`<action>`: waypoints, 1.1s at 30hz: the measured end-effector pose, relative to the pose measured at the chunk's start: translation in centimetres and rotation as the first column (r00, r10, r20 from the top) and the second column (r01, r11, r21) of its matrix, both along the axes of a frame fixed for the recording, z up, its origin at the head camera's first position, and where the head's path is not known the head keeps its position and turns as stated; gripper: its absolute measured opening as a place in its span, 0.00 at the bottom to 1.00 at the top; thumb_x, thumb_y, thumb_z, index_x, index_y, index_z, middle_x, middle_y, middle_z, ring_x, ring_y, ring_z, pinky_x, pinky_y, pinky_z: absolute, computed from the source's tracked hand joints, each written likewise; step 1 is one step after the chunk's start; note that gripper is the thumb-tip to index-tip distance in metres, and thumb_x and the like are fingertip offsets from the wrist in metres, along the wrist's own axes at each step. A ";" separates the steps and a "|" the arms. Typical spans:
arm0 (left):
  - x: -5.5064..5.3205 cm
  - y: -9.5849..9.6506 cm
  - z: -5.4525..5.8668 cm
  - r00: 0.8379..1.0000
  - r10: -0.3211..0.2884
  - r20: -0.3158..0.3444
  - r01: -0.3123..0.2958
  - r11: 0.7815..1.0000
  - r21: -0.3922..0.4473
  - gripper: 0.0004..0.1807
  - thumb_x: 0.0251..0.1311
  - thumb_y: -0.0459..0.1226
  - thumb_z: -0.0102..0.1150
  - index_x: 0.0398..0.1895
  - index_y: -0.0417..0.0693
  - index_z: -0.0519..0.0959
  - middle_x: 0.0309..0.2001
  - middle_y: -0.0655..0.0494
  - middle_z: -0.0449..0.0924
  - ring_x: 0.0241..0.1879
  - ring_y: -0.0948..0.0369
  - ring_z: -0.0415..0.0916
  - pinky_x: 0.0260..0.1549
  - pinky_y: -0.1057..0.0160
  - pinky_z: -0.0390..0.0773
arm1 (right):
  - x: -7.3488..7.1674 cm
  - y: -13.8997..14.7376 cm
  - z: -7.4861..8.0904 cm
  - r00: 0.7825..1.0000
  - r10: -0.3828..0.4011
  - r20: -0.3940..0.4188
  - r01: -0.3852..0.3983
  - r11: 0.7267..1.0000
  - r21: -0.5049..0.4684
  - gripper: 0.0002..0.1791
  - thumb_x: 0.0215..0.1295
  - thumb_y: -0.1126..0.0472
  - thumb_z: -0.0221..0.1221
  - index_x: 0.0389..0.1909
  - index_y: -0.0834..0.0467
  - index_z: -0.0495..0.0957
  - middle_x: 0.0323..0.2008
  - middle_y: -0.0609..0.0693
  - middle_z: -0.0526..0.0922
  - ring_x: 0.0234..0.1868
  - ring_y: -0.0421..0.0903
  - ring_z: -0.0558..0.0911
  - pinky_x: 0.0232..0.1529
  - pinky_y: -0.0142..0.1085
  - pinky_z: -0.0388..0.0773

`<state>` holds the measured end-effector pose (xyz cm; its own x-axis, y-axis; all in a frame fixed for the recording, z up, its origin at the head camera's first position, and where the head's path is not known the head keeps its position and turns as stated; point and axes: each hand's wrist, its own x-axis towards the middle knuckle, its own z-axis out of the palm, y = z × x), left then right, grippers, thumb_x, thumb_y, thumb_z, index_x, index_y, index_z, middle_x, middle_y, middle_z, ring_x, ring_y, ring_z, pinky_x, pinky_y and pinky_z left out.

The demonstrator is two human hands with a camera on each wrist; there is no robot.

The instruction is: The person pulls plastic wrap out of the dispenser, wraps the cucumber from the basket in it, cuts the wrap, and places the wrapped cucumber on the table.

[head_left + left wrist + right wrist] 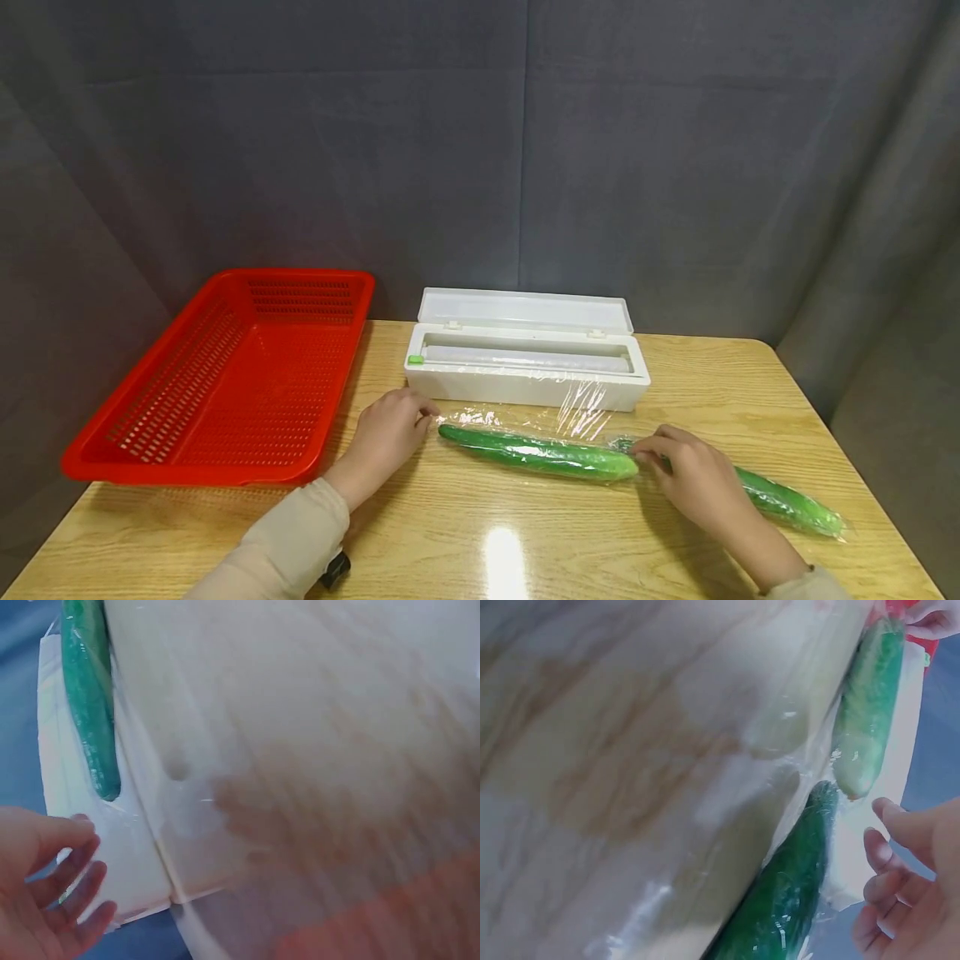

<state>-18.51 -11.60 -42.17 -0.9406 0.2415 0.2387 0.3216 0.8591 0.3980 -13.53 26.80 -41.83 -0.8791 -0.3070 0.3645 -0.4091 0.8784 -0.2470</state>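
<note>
A green cucumber (536, 454) lies on the table under clear cling film (581, 412) that stretches down from a white dispenser box (525, 388). At the cucumber's dark left end, my left hand (388, 437) pinches the film's edge between thumb and fingers. My right hand (693, 479) pinches film beside the paler right end, thumb and index finger close together. Behind that hand, a second cucumber (791, 502) in film lies partly hidden. The right wrist view has both cucumbers, the nearer one (780, 900) wrapped in shiny film. Clear film is hard to trace at the fingertips.
The dispenser's lid (525, 310) stands raised, with a film roll (525, 358) inside and a green slider (416, 359) at its left. A red perforated basket (330, 392) stands on the left. Grey cloth hangs behind the wooden table (585, 542). A small black object (336, 570) shows by my left sleeve.
</note>
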 end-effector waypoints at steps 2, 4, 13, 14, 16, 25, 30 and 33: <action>0.1 0.1 0.3 1.000 -0.025 0.000 0.025 1.000 0.008 0.06 0.58 0.32 0.68 0.38 0.49 0.88 0.41 0.54 0.85 0.44 0.53 0.81 0.39 0.50 0.80 | 0.1 -0.2 0.3 1.000 0.002 0.025 -0.001 1.000 -0.021 0.08 0.57 0.63 0.71 0.35 0.48 0.87 0.30 0.35 0.78 0.22 0.32 0.68 0.21 0.30 0.67; 0.1 0.3 0.5 0.998 -0.064 0.007 0.064 0.998 0.022 0.06 0.59 0.33 0.69 0.39 0.49 0.87 0.43 0.54 0.85 0.46 0.53 0.80 0.42 0.50 0.80 | 0.2 -0.6 0.5 0.999 0.023 0.048 -0.022 0.999 -0.031 0.09 0.57 0.63 0.70 0.38 0.49 0.86 0.34 0.36 0.81 0.26 0.34 0.72 0.23 0.31 0.70; -0.4 0.7 0.4 0.958 -0.265 0.105 0.261 0.964 0.057 0.13 0.52 0.34 0.73 0.43 0.49 0.85 0.41 0.59 0.82 0.43 0.56 0.79 0.41 0.52 0.78 | 0.1 -2.6 0.1 0.985 0.170 0.009 -0.170 0.985 0.039 0.23 0.44 0.62 0.78 0.44 0.53 0.84 0.42 0.40 0.82 0.41 0.41 0.80 0.38 0.38 0.80; -0.5 0.6 0.3 0.955 -0.274 0.110 0.270 0.962 0.051 0.14 0.51 0.34 0.74 0.43 0.49 0.85 0.41 0.59 0.82 0.42 0.56 0.79 0.40 0.52 0.78 | 0.1 -2.7 0.1 0.985 0.171 0.015 -0.171 0.984 0.043 0.23 0.43 0.62 0.78 0.44 0.53 0.83 0.42 0.41 0.82 0.42 0.41 0.80 0.39 0.38 0.80; -0.6 0.6 0.2 0.953 -0.282 0.113 0.280 0.959 0.038 0.15 0.50 0.34 0.75 0.43 0.49 0.85 0.41 0.60 0.82 0.41 0.57 0.79 0.39 0.53 0.78 | 0.0 -2.8 -0.1 0.985 0.169 0.035 -0.170 0.984 0.048 0.25 0.42 0.62 0.79 0.45 0.53 0.83 0.42 0.41 0.82 0.43 0.42 0.81 0.41 0.40 0.81; -0.8 0.5 -0.6 0.943 -0.324 0.081 0.327 0.945 -0.030 0.12 0.52 0.35 0.73 0.40 0.52 0.84 0.40 0.61 0.82 0.41 0.59 0.80 0.38 0.56 0.79 | -0.5 -3.2 -0.8 0.983 0.165 0.083 -0.168 0.985 0.030 0.29 0.41 0.63 0.79 0.47 0.54 0.81 0.43 0.41 0.80 0.45 0.44 0.82 0.46 0.44 0.80; -0.4 0.3 -0.4 0.934 -0.348 0.084 0.352 0.935 -0.049 0.12 0.55 0.36 0.71 0.41 0.51 0.81 0.42 0.60 0.81 0.44 0.59 0.79 0.43 0.55 0.79 | -0.3 -3.2 -0.7 0.981 0.174 0.083 -0.176 0.984 0.027 0.27 0.40 0.64 0.79 0.45 0.53 0.81 0.42 0.40 0.80 0.44 0.42 0.81 0.44 0.42 0.80; 0.1 0.1 -0.1 0.925 -0.366 0.098 0.372 0.927 -0.048 0.12 0.56 0.36 0.70 0.43 0.50 0.80 0.42 0.59 0.80 0.46 0.58 0.78 0.45 0.54 0.78 | -0.1 -3.1 -0.4 0.980 0.182 0.081 -0.185 0.982 0.030 0.27 0.40 0.64 0.79 0.45 0.52 0.81 0.43 0.40 0.79 0.43 0.42 0.81 0.43 0.41 0.80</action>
